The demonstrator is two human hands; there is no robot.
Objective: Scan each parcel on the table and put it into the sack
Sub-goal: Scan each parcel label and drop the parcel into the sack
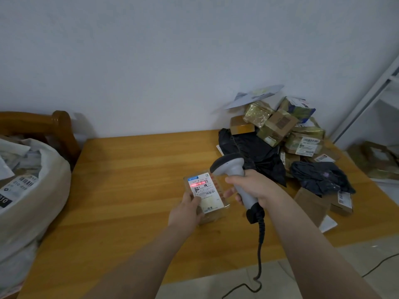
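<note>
While lit by a red scan line, parcel [210,196]: gripped at near end by left hand [186,210], over table [129,201] middle.
Scanner [230,165]: right hand [253,186] fingers wrapped round handle.
Sack [43,190]: at left table edge, open, holding labelled parcels [23,182].
Pile [280,134]: far right corner by wall [151,61], well apart from sack.

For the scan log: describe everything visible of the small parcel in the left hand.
The small parcel is a flat brownish pack, glossy as if taped over, its top covered by a white label with a blue header and barcodes. A red scan line crosses the upper barcode. It faces up over the wooden table. The left hand grips its near-left corner, thumb on the label; the scanner in the right hand points at it.
</note>
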